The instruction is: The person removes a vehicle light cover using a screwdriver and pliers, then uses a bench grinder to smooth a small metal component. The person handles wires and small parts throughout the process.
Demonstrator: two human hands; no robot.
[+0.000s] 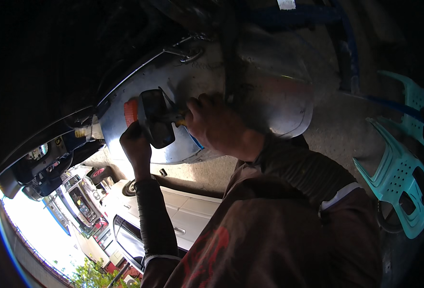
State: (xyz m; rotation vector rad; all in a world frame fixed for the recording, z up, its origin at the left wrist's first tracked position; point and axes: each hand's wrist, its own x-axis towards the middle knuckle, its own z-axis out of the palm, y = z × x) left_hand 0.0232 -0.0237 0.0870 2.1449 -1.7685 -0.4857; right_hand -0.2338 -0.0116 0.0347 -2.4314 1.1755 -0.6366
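Note:
A black piece with two rounded, box-like lobes (pixel 153 105) sits in front of a large bare metal panel (pixel 197 79). Against its left side is a ribbed orange piece (pixel 131 112). My left hand (pixel 137 148) comes up from below with its fingers pinched at the lower edge of the orange piece; what lies between the fingertips is hidden. To the right, my right hand (pixel 217 126) is closed around a tool whose yellow part (pixel 180 121) shows beside the black piece. The rest of that tool is covered by the hand.
Teal plastic stools (pixel 399 173) lie at the right by a blue metal frame (pixel 348 53). A white car (pixel 183 211) stands behind my arms, and a truck (pixel 80 199) is outside at lower left. Dark vehicle parts (pixel 44 168) hang at the left; a small black object (pixel 163 172) lies on the ground.

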